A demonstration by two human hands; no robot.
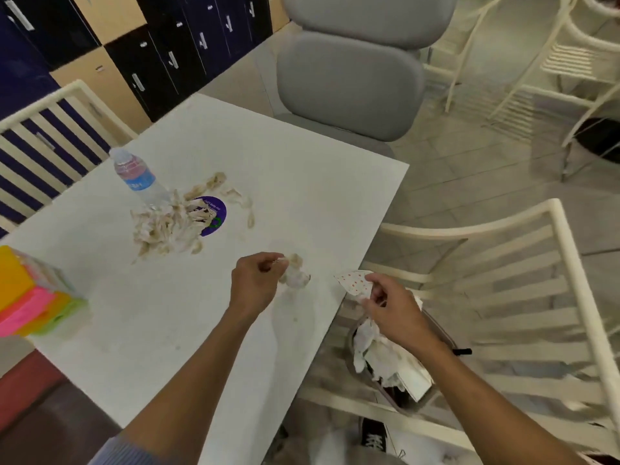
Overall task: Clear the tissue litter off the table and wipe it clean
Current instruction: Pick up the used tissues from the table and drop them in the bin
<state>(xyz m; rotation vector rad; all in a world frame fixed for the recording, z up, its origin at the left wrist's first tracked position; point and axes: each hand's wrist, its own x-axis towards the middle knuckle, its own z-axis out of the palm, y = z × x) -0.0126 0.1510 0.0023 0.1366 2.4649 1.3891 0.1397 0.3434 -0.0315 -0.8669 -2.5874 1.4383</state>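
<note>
I am pinching a crumpled tissue wad [295, 275] in my left hand [256, 283], grip closed on its near edge, just above the worktop [302, 182] and on my side of the purple sticker [211, 211]. My right hand [394, 308] is gripping a spotted paper scrap [352, 281] past the worktop's edge, over the bin [391, 364] that is sitting on the floor, already holding white paper. The bigger tissue heap [167, 226] is lying across the sticker, touching the water bottle [139, 177], with loose shreds [246, 209] trailing to the sticker's far side. This stuff looks feather-light and soft, and I judge it damp or stained, so it will probably tear if I am tugging at one strand. I am thinking the heap wants gathering from underneath into one bunch, squeezing gently, not plucking piece by piece
</note>
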